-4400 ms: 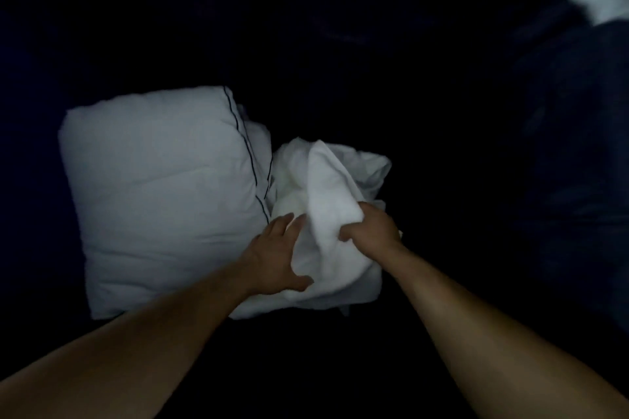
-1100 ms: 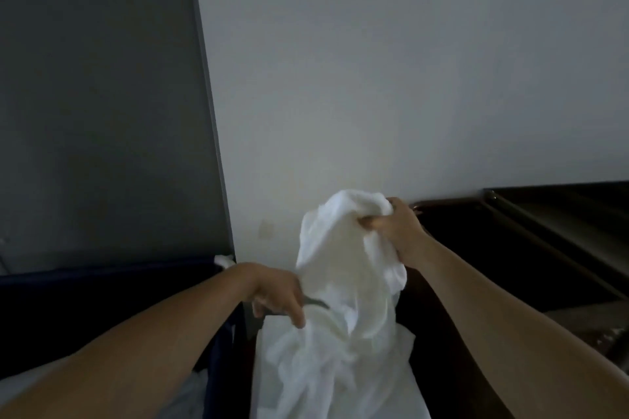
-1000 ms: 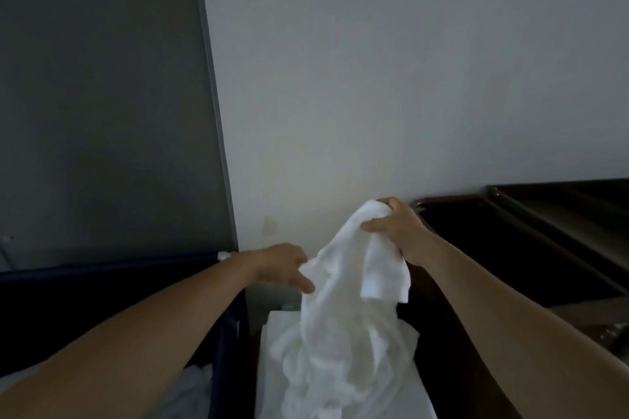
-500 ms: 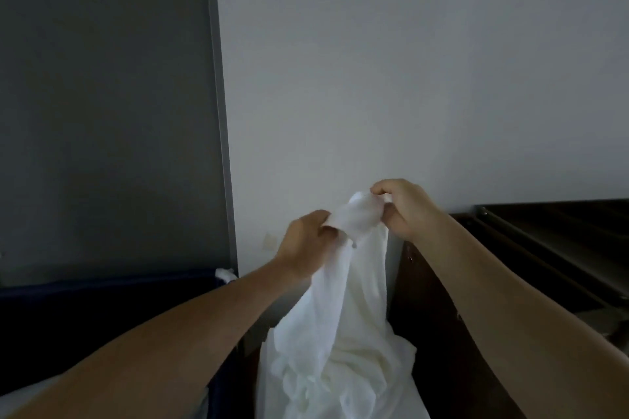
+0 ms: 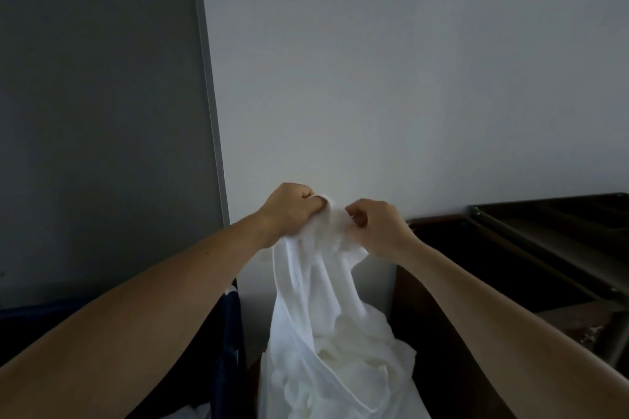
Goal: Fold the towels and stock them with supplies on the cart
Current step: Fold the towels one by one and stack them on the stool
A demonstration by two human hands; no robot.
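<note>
A white towel (image 5: 316,309) hangs in loose crumpled folds in front of me, held up by its top edge against a pale wall. My left hand (image 5: 289,207) grips the top of the cloth in a fist. Close beside it on the right, my right hand (image 5: 377,223) pinches the same top edge with curled fingers. The towel's lower part bunches up at the bottom of the view.
A dark wooden unit (image 5: 442,282) with a metal-railed shelf (image 5: 544,248) stands at the right. A dark blue laundry bag (image 5: 231,333) sits at the lower left. A grey door panel (image 5: 102,112) fills the left, beside the pale wall (image 5: 408,61).
From bending over a pillow in the dark bin, I have come upright with the towel. In the last second my left hand came up and took the top edge beside my right hand.
</note>
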